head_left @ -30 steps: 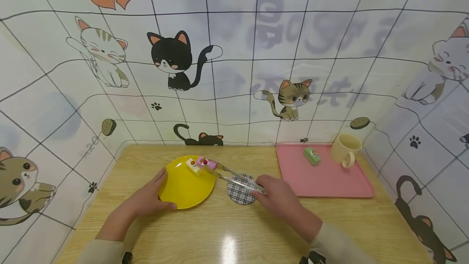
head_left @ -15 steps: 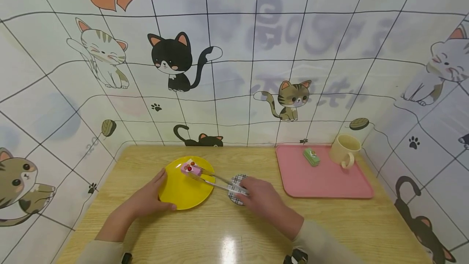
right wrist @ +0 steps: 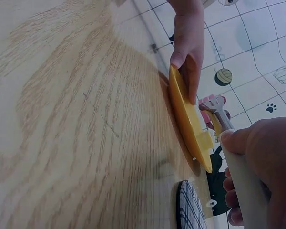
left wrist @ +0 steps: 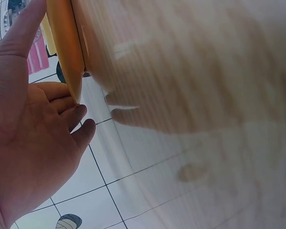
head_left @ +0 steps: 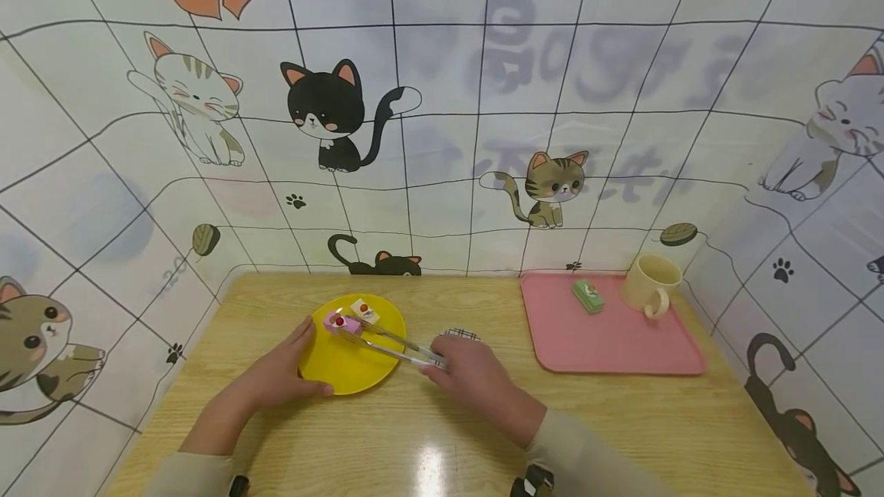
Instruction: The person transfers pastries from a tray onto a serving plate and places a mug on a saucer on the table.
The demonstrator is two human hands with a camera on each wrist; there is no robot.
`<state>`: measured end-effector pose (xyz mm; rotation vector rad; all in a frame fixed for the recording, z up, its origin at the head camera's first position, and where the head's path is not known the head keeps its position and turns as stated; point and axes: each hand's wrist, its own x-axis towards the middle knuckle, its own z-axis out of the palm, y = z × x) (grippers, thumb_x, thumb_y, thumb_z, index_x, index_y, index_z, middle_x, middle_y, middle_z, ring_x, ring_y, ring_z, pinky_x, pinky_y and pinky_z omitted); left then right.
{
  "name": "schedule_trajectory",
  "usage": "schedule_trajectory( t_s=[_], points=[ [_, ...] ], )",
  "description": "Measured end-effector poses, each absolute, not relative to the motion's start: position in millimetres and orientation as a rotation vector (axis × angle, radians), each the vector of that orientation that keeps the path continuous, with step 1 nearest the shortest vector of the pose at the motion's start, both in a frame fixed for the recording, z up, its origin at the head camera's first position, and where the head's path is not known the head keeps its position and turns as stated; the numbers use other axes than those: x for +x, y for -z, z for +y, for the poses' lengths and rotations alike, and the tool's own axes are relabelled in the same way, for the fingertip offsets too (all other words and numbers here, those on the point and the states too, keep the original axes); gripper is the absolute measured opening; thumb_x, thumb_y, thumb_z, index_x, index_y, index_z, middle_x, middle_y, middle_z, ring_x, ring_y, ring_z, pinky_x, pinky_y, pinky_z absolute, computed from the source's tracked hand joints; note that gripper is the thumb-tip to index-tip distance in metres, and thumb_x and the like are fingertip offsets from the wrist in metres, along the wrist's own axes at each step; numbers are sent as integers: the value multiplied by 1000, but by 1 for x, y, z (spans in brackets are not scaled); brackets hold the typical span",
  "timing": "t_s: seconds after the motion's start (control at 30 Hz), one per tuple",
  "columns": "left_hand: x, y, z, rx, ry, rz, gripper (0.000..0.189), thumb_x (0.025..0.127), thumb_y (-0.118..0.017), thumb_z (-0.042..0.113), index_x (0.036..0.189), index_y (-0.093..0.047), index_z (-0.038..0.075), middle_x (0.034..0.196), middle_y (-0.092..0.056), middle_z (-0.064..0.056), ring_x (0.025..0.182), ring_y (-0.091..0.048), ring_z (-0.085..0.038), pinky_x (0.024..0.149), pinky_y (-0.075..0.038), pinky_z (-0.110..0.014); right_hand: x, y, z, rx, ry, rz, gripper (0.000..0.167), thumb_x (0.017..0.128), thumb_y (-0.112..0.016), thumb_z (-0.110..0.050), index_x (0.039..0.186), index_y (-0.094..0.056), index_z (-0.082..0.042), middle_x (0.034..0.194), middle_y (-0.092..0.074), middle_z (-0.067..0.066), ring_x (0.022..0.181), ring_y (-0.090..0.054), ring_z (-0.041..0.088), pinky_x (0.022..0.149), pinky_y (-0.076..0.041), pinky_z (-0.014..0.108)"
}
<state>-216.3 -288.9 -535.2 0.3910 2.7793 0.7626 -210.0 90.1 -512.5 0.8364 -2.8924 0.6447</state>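
On the left of the table lies a yellow plate point(head_left: 354, 376), its left rim held between the thumb and fingers of my left hand point(head_left: 276, 374). My right hand point(head_left: 476, 378) grips a pair of tongs point(head_left: 400, 354), whose tips pinch a small pink cake piece point(head_left: 337, 322) over the plate's left part. Whether that piece touches the plate, I cannot tell. A white cake piece point(head_left: 366, 310) rests near the plate's back rim. In the right wrist view the pale tong handle point(right wrist: 245, 191) runs under my thumb, and the plate point(right wrist: 185, 112) appears edge-on.
A round checked coaster point(head_left: 461, 334) is partly hidden behind my right hand. At the right stands a pink tray point(head_left: 615, 347) carrying a green cake piece point(head_left: 588, 296) and a cream mug point(head_left: 649, 282). A cat-patterned covering point(head_left: 442, 136) rises behind the wooden table point(head_left: 387, 436).
The tongs and the pink cake piece have moved left, past the white piece and farther over the plate. My right hand has followed across the coaster. The left hand stays on the rim.
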Motion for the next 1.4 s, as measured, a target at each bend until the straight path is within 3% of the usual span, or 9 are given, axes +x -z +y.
schedule_trajectory(
  t_s=[0.43,0.83,1.2,1.4],
  points=[
    [-217,537,-289,396,-748,2783,133,83,-92,64,171,-24,-10,182,-12,-28,162,-26,-55,128,-30,-68,-217,526,69,720,-688,-3004,29,103,-79,-44,106,-73,-16,85,-60,-10,69,-52,9,62,-48,27],
    [-217,532,-289,401,-771,2783,133,84,-92,62,170,-23,-11,181,-12,-30,162,-25,-55,128,-29,-68,-222,528,62,657,-697,-3061,31,102,-81,-46,102,-70,-17,81,-57,-10,68,-52,11,60,-46,29],
    [-217,535,-288,386,-775,2775,133,83,-93,62,171,-24,-10,181,-12,-29,163,-23,-54,129,-28,-67,-217,532,66,638,-760,-3031,39,99,-82,-51,115,-74,-15,86,-58,-11,70,-53,9,62,-48,26],
    [-218,535,-288,381,-773,2776,133,82,-93,63,171,-24,-9,181,-12,-29,163,-24,-54,129,-28,-67,-216,531,73,605,-874,-2980,37,97,-84,-43,118,-74,-13,91,-62,-8,73,-55,10,63,-50,28]
  ],
)
